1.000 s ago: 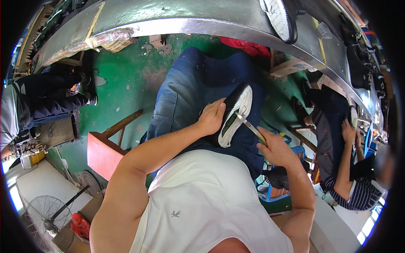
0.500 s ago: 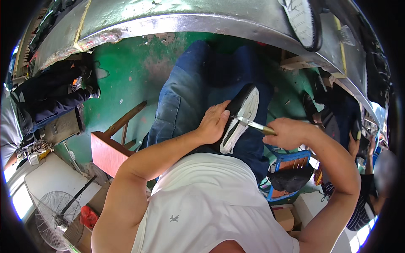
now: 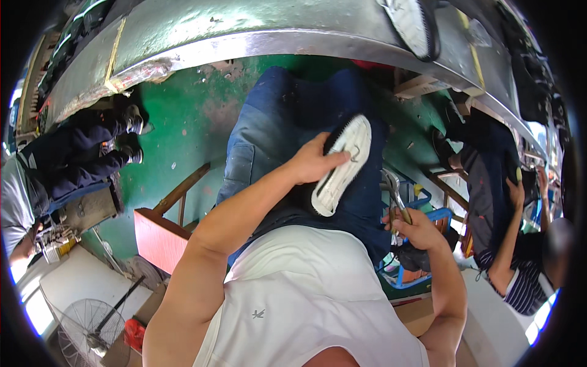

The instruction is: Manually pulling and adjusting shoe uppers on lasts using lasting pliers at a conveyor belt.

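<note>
Head view shows me my left hand closed over a white shoe, sole up, braced on my lap, while my right hand, at four o'clock from it, grips pliers held clear.

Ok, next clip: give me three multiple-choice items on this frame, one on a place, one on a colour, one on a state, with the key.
1. Where is the shoe?
A. on the metal bench
B. over the person's lap, in the left hand
C. on the floor

2. What colour is the floor?
A. green
B. grey
C. red

3. What are the pliers doing?
A. gripping the shoe's sole
B. lying in the blue crate
C. held in the right hand, clear of the shoe

Key: 1 B, the left hand grips it, sole up, above the jeans. 2 A, green paint shows beside the legs. 3 C, the right hand holds them off to the side, with a gap to the shoe.
</note>
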### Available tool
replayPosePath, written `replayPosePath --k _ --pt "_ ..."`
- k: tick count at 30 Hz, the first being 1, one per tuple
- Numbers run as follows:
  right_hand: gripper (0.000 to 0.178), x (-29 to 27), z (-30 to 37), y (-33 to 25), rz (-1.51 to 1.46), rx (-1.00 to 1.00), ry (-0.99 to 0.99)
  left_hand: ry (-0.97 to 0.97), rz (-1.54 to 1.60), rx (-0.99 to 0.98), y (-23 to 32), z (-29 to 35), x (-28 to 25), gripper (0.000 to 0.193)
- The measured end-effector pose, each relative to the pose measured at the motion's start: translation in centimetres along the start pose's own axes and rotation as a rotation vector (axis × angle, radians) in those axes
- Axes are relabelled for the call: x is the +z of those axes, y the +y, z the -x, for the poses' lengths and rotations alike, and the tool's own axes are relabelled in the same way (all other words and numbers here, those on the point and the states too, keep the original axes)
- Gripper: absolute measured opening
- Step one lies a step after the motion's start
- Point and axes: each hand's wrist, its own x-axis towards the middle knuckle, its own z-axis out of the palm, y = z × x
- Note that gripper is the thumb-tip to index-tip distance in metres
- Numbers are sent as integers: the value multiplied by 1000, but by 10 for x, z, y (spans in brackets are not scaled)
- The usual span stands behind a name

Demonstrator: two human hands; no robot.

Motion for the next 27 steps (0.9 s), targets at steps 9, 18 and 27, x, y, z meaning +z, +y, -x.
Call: replayPosePath --k 9,18,27 --pt "23 50 9 16 386 -169 298 -165 821 -109 11 23 -31 77" --pt "40 74 32 -17 684 -349 330 80 711 -257 -32 14 -21 83" --pt "47 84 20 -38 1029 -352 484 210 598 -242 -21 23 -6 87"
